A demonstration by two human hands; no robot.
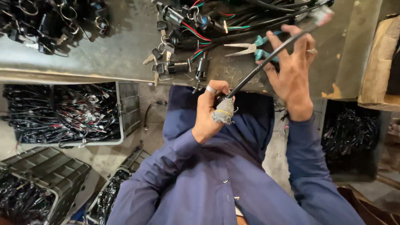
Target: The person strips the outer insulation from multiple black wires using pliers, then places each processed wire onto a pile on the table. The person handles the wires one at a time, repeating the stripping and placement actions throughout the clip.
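My left hand [208, 112] is shut on the lower end of a stiff black cable [266, 60], close to my chest. That hand's thumb is wrapped in grey cloth [223, 111] and one finger wears a ring. The cable slants up and to the right and ends in a pale connector [321, 15]. My right hand [293, 71] is raised behind the cable with fingers spread, and the cable runs across them. Teal-handled pliers [250, 48] lie on the metal bench [121, 50] just under that hand.
Key switches with keys and coloured wires [179, 46] lie on the bench, with a pile of black parts [54, 21] at the far left. Grey crates of wired parts [66, 112] stand below at left, a dark bin [350, 137] at right, and a cardboard box [379, 62].
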